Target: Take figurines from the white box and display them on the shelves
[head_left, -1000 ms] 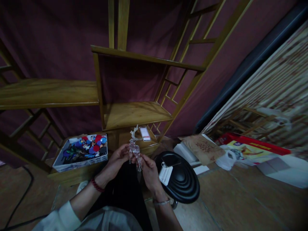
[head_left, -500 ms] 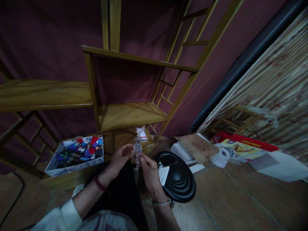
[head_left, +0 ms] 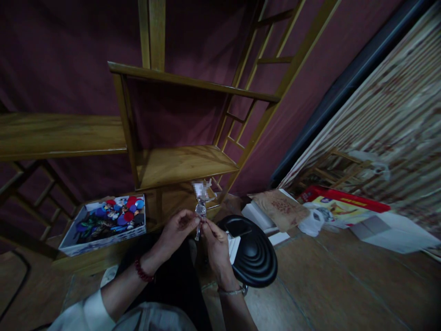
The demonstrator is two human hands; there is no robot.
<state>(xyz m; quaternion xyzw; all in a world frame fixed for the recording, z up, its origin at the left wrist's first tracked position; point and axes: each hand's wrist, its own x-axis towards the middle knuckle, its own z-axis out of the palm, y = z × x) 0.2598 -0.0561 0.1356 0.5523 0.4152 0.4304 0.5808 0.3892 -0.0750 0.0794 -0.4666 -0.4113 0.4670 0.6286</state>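
Note:
A clear, see-through figurine [head_left: 200,209] stands upright between my hands, its top part blurred. My left hand [head_left: 177,230], with a dark red bead bracelet at the wrist, pinches its lower part from the left with thumb and fingers. From the right, my right hand [head_left: 214,239] grips the same lower part, thumb and fingers closed. A thin clear end sticks out below the fingertips. Beyond the figurine lies the low wooden board of the shelf unit [head_left: 186,165].
A patterned white box [head_left: 103,241] full of small colourful pieces stands at left. On the right is a black round stool [head_left: 257,257] with a dark phone-like slab and a white card. Flat cardboard [head_left: 280,209], a white plastic bag [head_left: 313,223] and a red-yellow box [head_left: 344,207] lie on the floor.
The figurine has turned a little and sits slightly higher. My left hand's fingertips have shifted down and right along it, closer to the right hand's.

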